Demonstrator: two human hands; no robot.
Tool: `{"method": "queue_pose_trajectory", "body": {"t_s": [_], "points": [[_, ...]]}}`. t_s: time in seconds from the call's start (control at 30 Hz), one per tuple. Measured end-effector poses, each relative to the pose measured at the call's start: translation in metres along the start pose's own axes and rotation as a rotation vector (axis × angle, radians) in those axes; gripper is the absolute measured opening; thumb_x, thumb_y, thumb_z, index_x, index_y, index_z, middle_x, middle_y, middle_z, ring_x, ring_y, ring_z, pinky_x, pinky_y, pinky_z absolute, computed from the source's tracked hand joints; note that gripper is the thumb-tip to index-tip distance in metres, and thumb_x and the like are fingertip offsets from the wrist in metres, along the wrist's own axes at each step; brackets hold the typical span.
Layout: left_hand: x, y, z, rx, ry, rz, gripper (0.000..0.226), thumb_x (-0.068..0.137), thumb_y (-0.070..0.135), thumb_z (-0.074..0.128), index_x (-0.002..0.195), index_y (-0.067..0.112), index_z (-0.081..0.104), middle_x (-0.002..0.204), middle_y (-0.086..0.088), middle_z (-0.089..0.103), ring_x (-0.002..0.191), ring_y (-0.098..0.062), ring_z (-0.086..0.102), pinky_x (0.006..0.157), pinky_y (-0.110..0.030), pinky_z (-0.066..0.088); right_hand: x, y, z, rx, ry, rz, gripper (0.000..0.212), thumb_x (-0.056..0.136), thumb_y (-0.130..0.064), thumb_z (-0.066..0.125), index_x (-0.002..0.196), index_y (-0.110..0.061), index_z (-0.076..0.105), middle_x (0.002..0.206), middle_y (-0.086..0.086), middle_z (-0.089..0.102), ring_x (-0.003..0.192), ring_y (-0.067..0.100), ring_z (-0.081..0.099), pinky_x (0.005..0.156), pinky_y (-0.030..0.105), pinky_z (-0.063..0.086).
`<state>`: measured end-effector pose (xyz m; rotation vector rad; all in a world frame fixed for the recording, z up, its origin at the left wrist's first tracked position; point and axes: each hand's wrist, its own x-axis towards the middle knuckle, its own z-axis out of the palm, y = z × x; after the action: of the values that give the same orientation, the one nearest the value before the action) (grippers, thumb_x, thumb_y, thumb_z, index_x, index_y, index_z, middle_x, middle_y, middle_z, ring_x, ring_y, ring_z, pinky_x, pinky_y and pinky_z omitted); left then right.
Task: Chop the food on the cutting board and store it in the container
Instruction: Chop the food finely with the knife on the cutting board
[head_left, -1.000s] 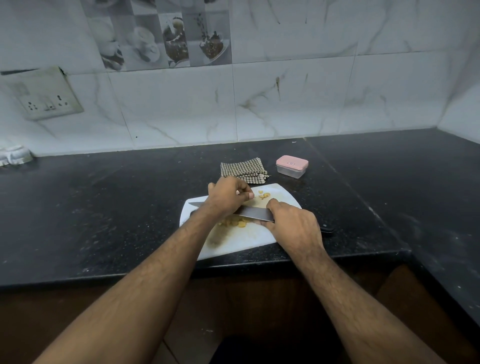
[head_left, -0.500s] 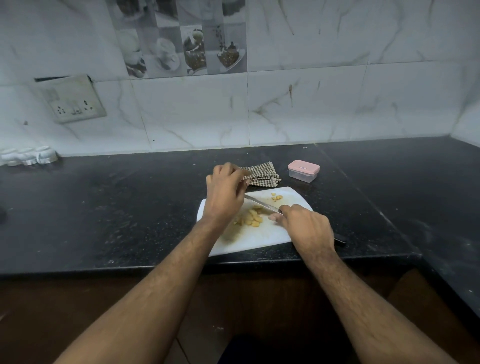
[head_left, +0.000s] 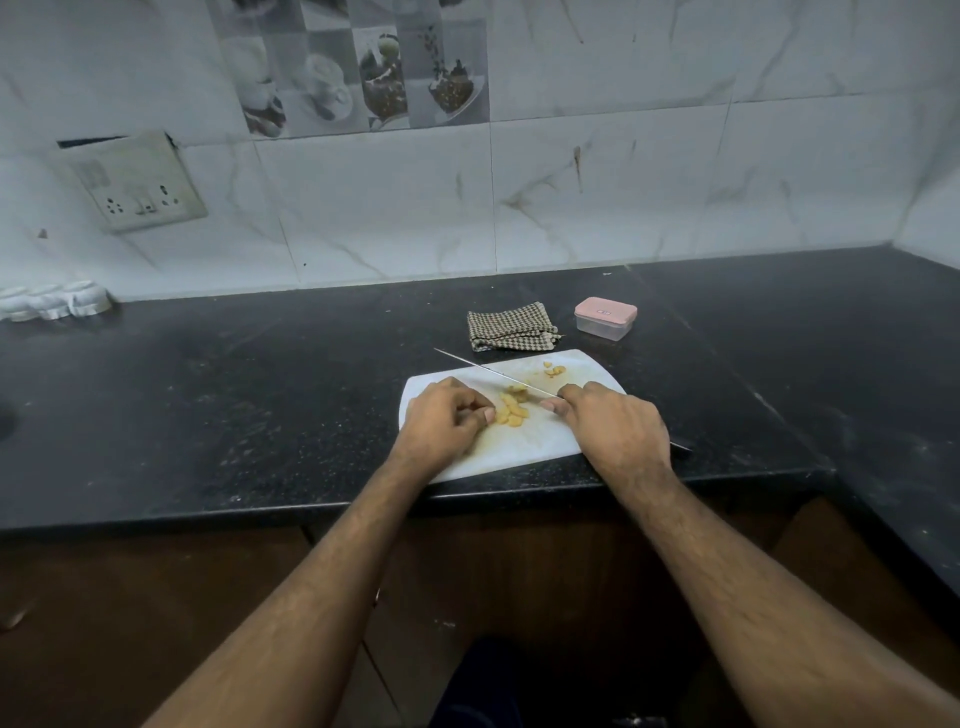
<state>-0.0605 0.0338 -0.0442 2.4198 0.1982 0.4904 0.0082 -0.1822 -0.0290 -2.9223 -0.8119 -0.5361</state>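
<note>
**Desk:** Talk me through it. What do you have?

**Me:** I'm looking down over both forearms at a black countertop (head_left: 260, 395). A white cutting board (head_left: 540, 441) lies at its front edge. The right hand (head_left: 613, 431) is wrapped round the knife (head_left: 488, 370), fingers curled tight over the handle, and the dark butt of the handle pokes out behind the hand. The blade runs away up and to the left, thin edge toward me, its tip reaching past the board's far left corner.

**Desk:** And the left?

**Me:** The left hand (head_left: 441, 426) rests on the board with its fingers curled in, fingertips bunched against the near side of the food (head_left: 511, 410). I can't tell whether it pinches a piece or only touches the pile.

**Desk:** Where's the food sitting?

**Me:** It's a small heap of pale yellow chopped pieces in the middle of the board, right between the two hands, with the blade crossing just behind it. A few more bits (head_left: 555, 370) lie apart near the board's far edge.

**Desk:** Container?

**Me:** The clear container (head_left: 605, 321) with its pink lid on stands on the counter beyond the board's far right corner, apart from it. A folded checked cloth (head_left: 509, 332) lies just left of it, by the board's far edge. On the tiled wall, upper left, there's a socket plate (head_left: 137, 184).
</note>
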Motion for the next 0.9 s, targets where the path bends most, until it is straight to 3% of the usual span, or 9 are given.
{"method": "queue_pose_trajectory", "body": {"t_s": [0.27, 0.4, 0.57, 0.7, 0.8, 0.9], "points": [[-0.008, -0.009, -0.005, -0.114, -0.053, 0.008, 0.011, 0.086, 0.034, 0.079, 0.097, 0.036, 0.079, 0.103, 0.016, 0.069, 0.098, -0.002, 0.066, 0.094, -0.04, 0.057, -0.002, -0.002, -0.004, -0.02, -0.011, -0.018, 0.046, 0.104, -0.057, 0.024, 0.12, -0.028, 0.056, 0.094, -0.006, 0.06, 0.079, 0.021, 0.066, 0.057, 0.034, 0.046], [-0.009, -0.006, -0.003, -0.06, -0.027, 0.02, 0.006, 0.084, 0.041, 0.075, 0.089, 0.043, 0.073, 0.099, 0.019, 0.069, 0.099, -0.003, 0.064, 0.099, -0.048, 0.05, -0.006, -0.01, -0.008, -0.011, -0.02, -0.021, 0.035, 0.107, -0.049, 0.03, 0.123, -0.026, 0.052, 0.099, -0.005, 0.06, 0.081, 0.02, 0.066, 0.056, 0.035, 0.048], [-0.011, -0.001, -0.004, -0.064, 0.008, 0.045, 0.012, 0.09, 0.022, 0.077, 0.101, 0.026, 0.075, 0.099, 0.014, 0.071, 0.097, -0.004, 0.065, 0.096, -0.036, 0.054, -0.017, -0.028, -0.016, 0.079, 0.006, -0.03, 0.028, 0.11, -0.042, 0.027, 0.121, -0.024, 0.047, 0.095, -0.004, 0.062, 0.079, 0.021, 0.066, 0.059, 0.036, 0.046], [-0.011, -0.003, -0.005, -0.076, 0.036, 0.058, 0.013, 0.089, 0.02, 0.078, 0.101, 0.024, 0.075, 0.095, 0.013, 0.071, 0.092, -0.002, 0.065, 0.088, -0.029, 0.055, -0.014, -0.046, -0.034, 0.204, -0.067, -0.046, 0.029, 0.11, -0.039, 0.027, 0.116, -0.021, 0.048, 0.092, 0.001, 0.062, 0.082, 0.026, 0.06, 0.069, 0.041, 0.046], [-0.01, -0.006, -0.002, -0.045, 0.054, 0.068, 0.012, 0.089, 0.023, 0.077, 0.101, 0.026, 0.076, 0.095, 0.012, 0.071, 0.092, -0.004, 0.064, 0.087, -0.032, 0.055, -0.014, -0.056, -0.041, 0.246, -0.136, -0.011, 0.032, 0.109, -0.04, 0.029, 0.116, -0.019, 0.052, 0.083, -0.001, 0.049, 0.08, 0.023, 0.052, 0.069, 0.038, 0.043], [-0.009, -0.008, -0.001, 0.004, 0.051, 0.07, 0.012, 0.089, 0.028, 0.077, 0.101, 0.026, 0.077, 0.094, 0.011, 0.07, 0.095, -0.007, 0.058, 0.087, -0.036, 0.051, -0.015, -0.062, -0.042, 0.306, -0.21, 0.035, 0.033, 0.109, -0.04, 0.031, 0.118, -0.02, 0.056, 0.088, 0.0, 0.052, 0.082, 0.021, 0.051, 0.069, 0.036, 0.04]]}}
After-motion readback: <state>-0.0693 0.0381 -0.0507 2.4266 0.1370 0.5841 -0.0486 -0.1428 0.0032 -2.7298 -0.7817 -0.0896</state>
